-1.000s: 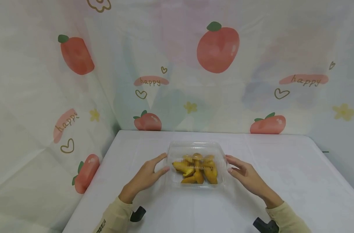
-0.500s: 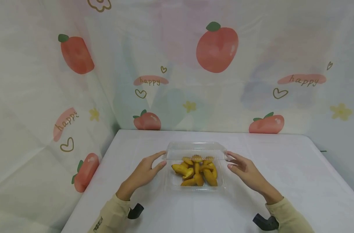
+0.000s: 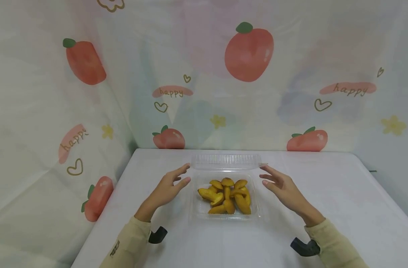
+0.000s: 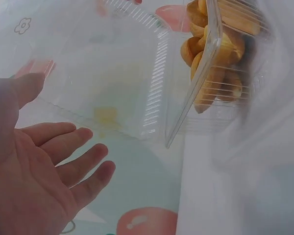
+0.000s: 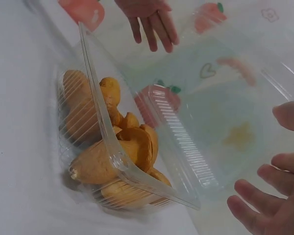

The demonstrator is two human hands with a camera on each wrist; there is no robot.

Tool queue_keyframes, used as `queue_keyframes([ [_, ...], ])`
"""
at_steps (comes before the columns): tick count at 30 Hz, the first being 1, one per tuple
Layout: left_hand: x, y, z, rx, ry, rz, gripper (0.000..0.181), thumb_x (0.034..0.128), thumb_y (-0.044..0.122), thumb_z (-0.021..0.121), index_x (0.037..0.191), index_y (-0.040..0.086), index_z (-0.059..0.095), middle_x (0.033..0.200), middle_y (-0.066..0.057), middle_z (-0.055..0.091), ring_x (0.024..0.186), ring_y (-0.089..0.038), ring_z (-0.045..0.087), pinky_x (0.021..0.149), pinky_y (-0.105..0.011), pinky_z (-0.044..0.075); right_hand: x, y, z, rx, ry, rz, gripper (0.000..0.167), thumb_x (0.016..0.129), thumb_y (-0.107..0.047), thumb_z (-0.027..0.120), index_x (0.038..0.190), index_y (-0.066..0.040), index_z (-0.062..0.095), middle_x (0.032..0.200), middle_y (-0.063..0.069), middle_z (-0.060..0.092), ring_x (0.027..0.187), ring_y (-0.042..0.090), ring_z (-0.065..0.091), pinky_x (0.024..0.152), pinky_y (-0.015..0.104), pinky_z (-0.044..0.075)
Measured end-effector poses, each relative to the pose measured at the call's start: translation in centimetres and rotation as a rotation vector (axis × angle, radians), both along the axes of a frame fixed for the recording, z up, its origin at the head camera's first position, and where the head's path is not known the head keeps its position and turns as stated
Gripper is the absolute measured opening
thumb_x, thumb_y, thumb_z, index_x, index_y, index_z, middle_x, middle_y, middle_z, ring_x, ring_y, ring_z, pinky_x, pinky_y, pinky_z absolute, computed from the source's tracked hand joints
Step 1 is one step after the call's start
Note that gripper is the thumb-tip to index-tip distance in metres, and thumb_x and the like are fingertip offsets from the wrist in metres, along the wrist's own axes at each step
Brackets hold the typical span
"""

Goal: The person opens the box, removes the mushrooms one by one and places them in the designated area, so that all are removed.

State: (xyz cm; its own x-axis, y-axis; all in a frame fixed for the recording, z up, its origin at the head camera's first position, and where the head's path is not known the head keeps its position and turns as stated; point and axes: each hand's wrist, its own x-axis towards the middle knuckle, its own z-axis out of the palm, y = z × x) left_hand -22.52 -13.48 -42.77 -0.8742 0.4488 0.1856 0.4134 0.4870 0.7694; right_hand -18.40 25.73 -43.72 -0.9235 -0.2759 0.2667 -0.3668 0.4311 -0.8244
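Observation:
A clear plastic clamshell box (image 3: 254, 201) sits on the table with its lid (image 3: 227, 162) swung back on the far side. Several yellow-brown mushrooms (image 3: 227, 195) lie in the base, some with caps up. My left hand (image 3: 165, 190) is held at the lid's left side, fingers extended and apart, holding nothing. On the other side, my right hand (image 3: 285, 191) has its fingers spread near the lid's right corner and grips nothing. The wrist views show the ribbed lid rim (image 4: 156, 83) and the mushrooms (image 5: 122, 152) behind the clear wall. Whether any fingertip touches the lid I cannot tell.
A white-covered table (image 3: 224, 245) carries the box. Behind it and to the left hangs a pale cloth backdrop (image 3: 204, 56) printed with red fruit, hearts and flowers. Black mounts (image 3: 158, 235) sit at the wrists by the beige sleeves.
The lid has swung up and back, away from the base, uncovering the mushrooms. Both hands have moved slightly farther away along with it, and their fingers are now free of the lid's front edge.

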Motion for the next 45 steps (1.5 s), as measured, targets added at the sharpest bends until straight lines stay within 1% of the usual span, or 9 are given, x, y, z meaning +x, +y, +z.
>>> queue_keyframes([
  [5, -0.7, 0.3, -0.2, 0.021, 0.010, 0.002, 0.059, 0.1038, 0.024, 0.058, 0.156, 0.006, 0.038, 0.158, -0.015, 0.045, 0.141, -0.037, 0.049, 0.112, -0.054, 0.045, -0.4, -0.1, 0.3, -0.004, -0.022, -0.007, 0.061, 0.104, -0.014, 0.056, 0.157, 0.003, 0.030, 0.160, 0.028, 0.035, 0.134, 0.045, 0.051, 0.094, 0.006, 0.043],
  [9, -1.0, 0.4, -0.6, 0.048, 0.016, -0.021, 0.061, 0.1048, 0.024, 0.056, 0.159, 0.007, 0.032, 0.161, -0.016, 0.039, 0.141, -0.041, 0.048, 0.111, -0.057, 0.045, -0.7, -0.2, 0.4, -0.022, -0.021, 0.007, 0.063, 0.104, -0.013, 0.055, 0.158, 0.002, 0.027, 0.162, 0.028, 0.031, 0.138, 0.050, 0.044, 0.096, 0.004, 0.040],
  [16, -1.5, 0.4, -1.3, 0.069, -0.032, -0.019, 0.069, 0.1046, 0.023, 0.056, 0.163, 0.013, 0.021, 0.165, -0.018, 0.032, 0.143, -0.045, 0.044, 0.112, -0.059, 0.044, -1.4, -0.4, 0.2, -0.032, -0.010, 0.015, 0.065, 0.104, -0.011, 0.056, 0.159, 0.002, 0.023, 0.163, 0.029, 0.028, 0.140, 0.054, 0.037, 0.098, 0.005, 0.040],
  [19, -1.7, 0.5, -1.5, 0.063, -0.062, -0.011, 0.072, 0.1049, 0.027, 0.056, 0.164, 0.018, 0.016, 0.165, -0.020, 0.031, 0.145, -0.043, 0.043, 0.113, -0.059, 0.042, -1.8, -0.4, 0.0, -0.016, -0.025, 0.010, 0.069, 0.104, -0.013, 0.056, 0.161, 0.000, 0.020, 0.164, 0.029, 0.025, 0.142, 0.055, 0.035, 0.106, 0.028, 0.049],
  [23, -2.4, 0.9, -1.6, 0.057, -0.096, -0.026, 0.076, 0.1054, 0.037, 0.053, 0.165, 0.022, 0.008, 0.165, -0.021, 0.029, 0.147, -0.042, 0.041, 0.115, -0.059, 0.040, -2.5, -0.3, 0.0, 0.006, -0.051, 0.000, 0.073, 0.103, -0.016, 0.057, 0.162, -0.004, 0.015, 0.164, 0.031, 0.022, 0.145, 0.056, 0.031, 0.107, 0.062, 0.039],
  [26, -3.3, 1.2, -1.4, 0.081, -0.119, -0.053, 0.077, 0.1057, 0.038, 0.052, 0.165, 0.025, 0.004, 0.166, -0.021, 0.027, 0.148, -0.043, 0.037, 0.117, -0.061, 0.037, -3.1, -0.2, 0.1, 0.004, -0.063, 0.003, 0.075, 0.104, -0.016, 0.057, 0.163, -0.006, 0.013, 0.163, 0.032, 0.024, 0.146, 0.057, 0.029, 0.108, 0.067, 0.037],
  [33, -5.3, 1.4, -1.1, 0.137, -0.171, -0.077, 0.073, 0.1082, 0.026, 0.048, 0.165, 0.026, 0.002, 0.165, -0.021, 0.028, 0.150, -0.044, 0.032, 0.120, -0.061, 0.030, -4.9, -0.2, 0.4, 0.008, -0.150, -0.013, 0.078, 0.105, -0.024, 0.056, 0.165, -0.016, 0.007, 0.163, 0.029, 0.027, 0.148, 0.054, 0.028, 0.112, 0.068, 0.034],
  [40, -7.1, 1.6, -1.7, 0.176, -0.210, -0.074, 0.059, 0.1118, 0.025, 0.037, 0.163, 0.008, 0.012, 0.166, -0.018, 0.028, 0.152, -0.038, 0.031, 0.118, -0.057, 0.036, -6.3, -0.3, 0.1, -0.028, -0.209, -0.005, 0.074, 0.107, -0.027, 0.051, 0.163, -0.003, 0.008, 0.165, 0.027, 0.022, 0.150, 0.051, 0.027, 0.117, 0.063, 0.029],
  [45, -8.0, 1.7, -1.8, 0.212, -0.283, -0.072, 0.058, 0.1125, 0.030, 0.033, 0.163, 0.009, 0.014, 0.168, -0.017, 0.025, 0.152, -0.040, 0.032, 0.118, -0.058, 0.037, -7.1, -0.4, -0.2, -0.066, -0.226, 0.016, 0.073, 0.108, -0.027, 0.048, 0.162, 0.000, 0.007, 0.167, 0.027, 0.018, 0.149, 0.052, 0.027, 0.114, 0.054, 0.034],
])
